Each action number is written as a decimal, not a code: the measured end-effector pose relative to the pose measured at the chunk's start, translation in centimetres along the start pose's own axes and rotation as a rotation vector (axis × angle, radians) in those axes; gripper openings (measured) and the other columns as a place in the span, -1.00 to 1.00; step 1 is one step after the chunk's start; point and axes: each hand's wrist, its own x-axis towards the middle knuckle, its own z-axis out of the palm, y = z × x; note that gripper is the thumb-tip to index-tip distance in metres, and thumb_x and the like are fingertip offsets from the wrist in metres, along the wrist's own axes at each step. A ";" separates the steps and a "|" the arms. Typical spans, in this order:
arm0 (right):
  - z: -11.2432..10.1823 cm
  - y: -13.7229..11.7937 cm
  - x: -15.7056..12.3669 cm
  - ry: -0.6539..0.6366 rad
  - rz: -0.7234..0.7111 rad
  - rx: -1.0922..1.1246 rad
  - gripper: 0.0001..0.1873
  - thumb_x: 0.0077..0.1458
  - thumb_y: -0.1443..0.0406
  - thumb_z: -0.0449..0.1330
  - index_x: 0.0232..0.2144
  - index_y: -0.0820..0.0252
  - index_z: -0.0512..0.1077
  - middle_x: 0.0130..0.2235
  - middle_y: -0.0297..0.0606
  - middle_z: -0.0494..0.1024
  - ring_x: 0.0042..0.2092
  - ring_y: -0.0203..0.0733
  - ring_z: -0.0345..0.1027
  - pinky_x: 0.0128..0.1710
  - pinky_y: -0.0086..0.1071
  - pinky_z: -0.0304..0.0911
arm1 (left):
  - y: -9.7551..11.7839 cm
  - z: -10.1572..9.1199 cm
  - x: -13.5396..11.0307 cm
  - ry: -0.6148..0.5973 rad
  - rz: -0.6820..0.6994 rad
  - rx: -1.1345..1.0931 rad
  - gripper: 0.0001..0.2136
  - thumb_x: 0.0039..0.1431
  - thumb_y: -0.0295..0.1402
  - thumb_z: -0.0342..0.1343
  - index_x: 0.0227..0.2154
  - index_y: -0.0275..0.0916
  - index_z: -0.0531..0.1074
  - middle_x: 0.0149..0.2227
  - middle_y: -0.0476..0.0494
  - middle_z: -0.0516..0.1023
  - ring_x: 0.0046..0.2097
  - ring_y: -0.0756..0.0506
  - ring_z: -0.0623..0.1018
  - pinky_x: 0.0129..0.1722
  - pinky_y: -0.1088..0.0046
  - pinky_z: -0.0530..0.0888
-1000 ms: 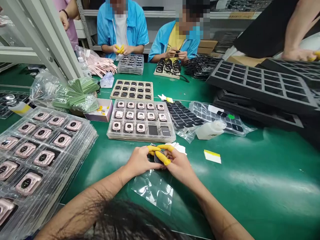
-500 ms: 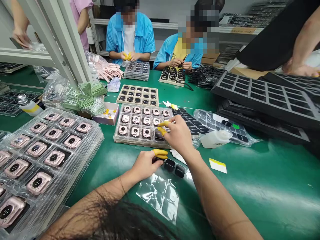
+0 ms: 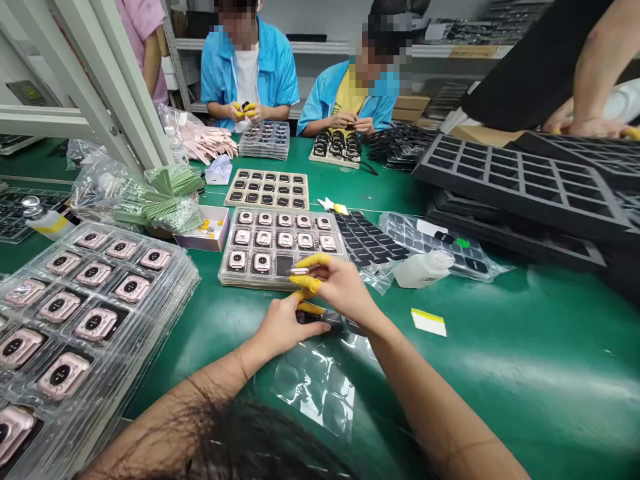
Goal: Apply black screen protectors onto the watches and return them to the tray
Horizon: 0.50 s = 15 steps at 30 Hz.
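My right hand (image 3: 340, 287), with yellow finger cots on thumb and forefinger, pinches a pink watch case (image 3: 300, 271) seen edge-on. It is just above the front row of a clear tray (image 3: 231, 275) of pink smartwatch cases, beside a bare dark slot (image 3: 285, 265). Below it, my left hand (image 3: 286, 327) lies low over the table, its thumb and yellow-capped forefinger closed around the end of a row of black square pieces (image 3: 334, 321). My fingers partly hide that end. Clear plastic film (image 3: 315, 387) lies in front of the left hand.
A tall stack of watch-case trays (image 3: 165, 313) stands at left. Behind are a beige tray (image 3: 231, 197), green straps (image 3: 165, 200) and a small box (image 3: 220, 233). At right are a white bottle (image 3: 423, 270), black squares (image 3: 370, 240) and black foam trays (image 3: 510, 177). Co-workers sit opposite.
My right hand has lifted a watch case out of the tray's front row and drawn it toward my left hand. The left thumb has stretched further over the black pieces. The view has shifted slightly.
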 end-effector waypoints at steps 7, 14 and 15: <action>0.1 3.7 -7.1 0.177 0.153 0.258 -0.57 -0.07 0.01 0.52 -0.21 0.02 0.56 -0.05 -0.15 0.63 -0.29 -0.06 0.61 -0.34 -0.16 0.59 | 0.2 -0.1 -0.3 -0.029 -0.006 -0.024 -0.17 -0.17 -0.20 0.58 0.24 -0.20 0.49 -0.02 -0.16 0.77 0.02 -0.28 0.74 0.08 0.22 0.65; 0.9 5.3 -6.7 0.218 0.052 0.177 -0.75 0.07 0.02 0.42 -0.34 0.00 0.58 -0.10 -0.22 0.51 -0.23 -0.10 0.54 -0.18 -0.13 0.59 | -0.5 0.3 -0.3 -0.003 0.003 -0.055 -0.39 -0.13 -0.28 0.55 0.06 -0.22 0.61 -0.03 -0.14 0.78 0.01 -0.22 0.75 0.12 0.28 0.65; 0.7 5.1 -6.7 0.220 0.051 0.161 -0.74 0.07 0.01 0.42 -0.35 0.01 0.57 -0.12 -0.22 0.52 -0.24 -0.10 0.53 -0.19 -0.14 0.58 | -0.6 0.3 -0.3 -0.011 0.004 -0.054 -0.43 -0.12 -0.29 0.54 0.04 -0.21 0.63 -0.04 -0.13 0.78 0.01 -0.22 0.75 0.13 0.27 0.65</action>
